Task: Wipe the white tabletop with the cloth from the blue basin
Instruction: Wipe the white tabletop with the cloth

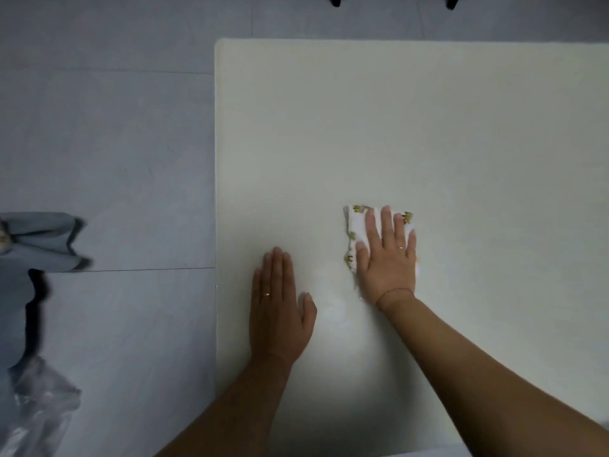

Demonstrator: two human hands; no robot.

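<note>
The white tabletop point(412, 127) fills the right and middle of the view. A small white cloth point(354, 225) with yellow-green printed figures lies flat on it, near the middle. My right hand point(387, 258) presses palm-down on the cloth, fingers spread, covering most of it. My left hand point(278, 308) rests flat on the bare tabletop to the left of the cloth, fingers together, holding nothing. A damp sheen shows on the table between the two hands. The blue basin is not in view.
The table's left edge point(216, 192) runs vertically, with grey tiled floor point(115, 127) beyond it. A grey cloth-like shape point(36, 239) and crumpled clear plastic point(36, 407) lie at the far left. Dark furniture legs point(336, 0) stand beyond the far edge.
</note>
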